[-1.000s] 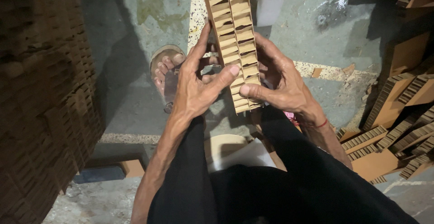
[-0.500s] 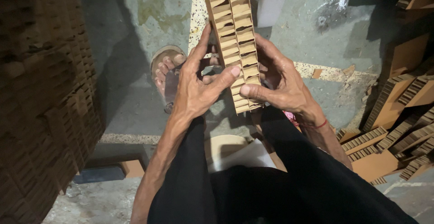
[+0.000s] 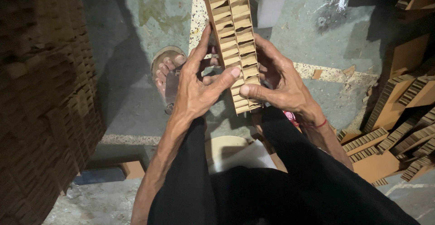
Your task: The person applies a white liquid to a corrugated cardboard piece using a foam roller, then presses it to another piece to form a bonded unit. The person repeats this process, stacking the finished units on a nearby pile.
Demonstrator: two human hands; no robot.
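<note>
Head view: both hands are gripping a long cardboard strip (image 3: 233, 43) at centre frame, its long axis running from the top edge down toward the viewer. Left hand (image 3: 197, 91) and right hand (image 3: 281, 86) are closing around its lower end, thumbs pressing the ribbed, cell-like brown face.

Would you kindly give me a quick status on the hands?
Left hand and right hand both gripping cardboard honeycomb strip, thumbs pressed on its face. Nothing blocking.

Single head view, looking steeply down, close over hands (image 3: 235, 89), floor (image 3: 136, 34) beyond.
</note>
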